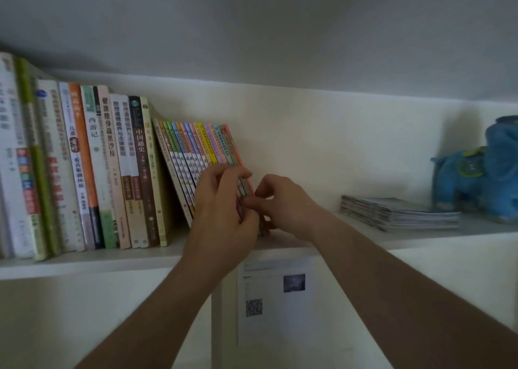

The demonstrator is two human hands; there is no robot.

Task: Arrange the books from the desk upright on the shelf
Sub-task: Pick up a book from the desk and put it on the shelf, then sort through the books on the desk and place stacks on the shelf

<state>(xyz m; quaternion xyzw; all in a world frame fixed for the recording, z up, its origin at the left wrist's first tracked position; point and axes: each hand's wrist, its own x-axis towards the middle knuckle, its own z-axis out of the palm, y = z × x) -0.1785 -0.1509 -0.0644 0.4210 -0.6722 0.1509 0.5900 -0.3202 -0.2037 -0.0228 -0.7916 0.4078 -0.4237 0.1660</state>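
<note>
- While both your forearms reach up to the white shelf board [420,237], your left hand [224,200] has its fingers curled over the spines of the leaning set of thin, pastel-spined paperbacks [193,147], with the thumb against the set's right side.
- Your right hand [283,200] sits just beside the left, fingers bent inward and pinching at the lower outer edge of the salmon-pink book [234,144] at the right end of that set; the exact fingertip contact is hidden behind the knuckles.
- Thin paperbacks: glossy card covers, narrow spines in tan, orange, green, blue, pink and yellow; the whole set tilts with its tops toward the left, resting against the upright row, feet on the shelf board near its front edge.
- Upright row of taller books [84,167]: mixed white, orange, green, beige and dark-brown spines, standing straight, filling the shelf from the left frame edge to the leaning set.
- Open room: bare shelf board lies between your right hand and the flat stack of thin magazines [398,211]; the pale back wall [322,144] above it is plain.
- Flat stack: soft, slightly fanned page edges, lying well apart from your hands.
- Blue plush elephant toy [482,169]: fuzzy fabric, standing at the far right, just behind the stack.
- White printed sheet with a square code [269,298]: stuck on the panel below the shelf edge, between your forearms.
</note>
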